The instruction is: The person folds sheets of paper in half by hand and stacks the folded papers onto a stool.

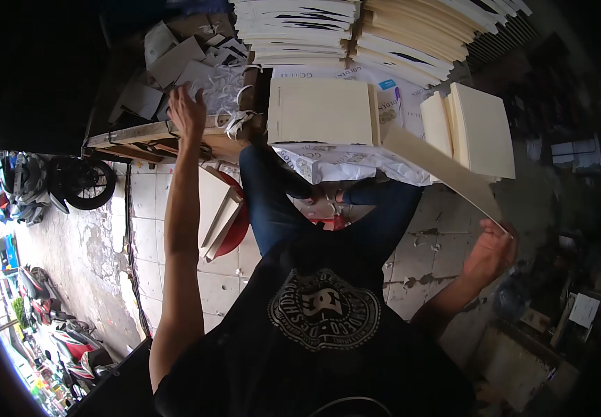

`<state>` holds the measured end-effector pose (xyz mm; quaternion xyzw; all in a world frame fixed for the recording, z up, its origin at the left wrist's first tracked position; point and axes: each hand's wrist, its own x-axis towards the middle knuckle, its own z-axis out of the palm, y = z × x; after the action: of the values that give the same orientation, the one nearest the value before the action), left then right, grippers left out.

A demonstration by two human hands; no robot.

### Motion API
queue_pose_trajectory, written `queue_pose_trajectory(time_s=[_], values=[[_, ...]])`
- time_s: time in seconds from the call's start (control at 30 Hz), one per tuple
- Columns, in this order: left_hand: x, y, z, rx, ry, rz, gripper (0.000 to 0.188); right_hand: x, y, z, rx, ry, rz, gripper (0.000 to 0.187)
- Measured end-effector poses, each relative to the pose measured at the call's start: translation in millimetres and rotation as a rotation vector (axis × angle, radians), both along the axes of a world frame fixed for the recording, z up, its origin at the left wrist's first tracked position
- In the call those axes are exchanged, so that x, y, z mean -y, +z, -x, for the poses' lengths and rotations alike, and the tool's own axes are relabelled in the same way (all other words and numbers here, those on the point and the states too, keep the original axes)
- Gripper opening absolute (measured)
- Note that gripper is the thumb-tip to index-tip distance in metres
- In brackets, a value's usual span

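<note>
Fingers of the right hand were closed in a pinch on the near end of a cream panel, no gap beyond the sheet's thickness. Grip sat right at the end, probably to keep most of the face free. Panel ran tilted across the near edge of the desk, toward its right corner, far end just beside a flat cream board. Couldn't tell if that end touched down.

Left hand: loosely spread, nothing visible in it, over the front rail of a wooden tray off the desk's left edge. Paper scraps and tangled white strips lay just below; contact unclear.

Flat board lay roughly square to the near edge, by the left edge, likely so both hands could reach it. Block of cream boards sat at the right edge, handy for the right arm I'd guess. Printed wrapping paper covered the desktop and hung over the near edge, presumably to protect the boards.

Paper stacks lined the far edge, out of the way. More boards rested on a red stool beside the left knee.
</note>
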<state>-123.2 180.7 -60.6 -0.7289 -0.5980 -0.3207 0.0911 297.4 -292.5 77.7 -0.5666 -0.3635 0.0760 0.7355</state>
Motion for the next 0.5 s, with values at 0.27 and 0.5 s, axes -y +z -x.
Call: queue_pose_trajectory(time_s=[0.27,0.5], values=[[129,70,-116,1.01,-0.78,1.043,0.084,-87,5,30,-0.117,0.113,-0.217,0.042],[161,73,-137,1.245,-0.678,0.895,0.052,-178,-56,30,-0.099,0.441,0.121,0.023]])
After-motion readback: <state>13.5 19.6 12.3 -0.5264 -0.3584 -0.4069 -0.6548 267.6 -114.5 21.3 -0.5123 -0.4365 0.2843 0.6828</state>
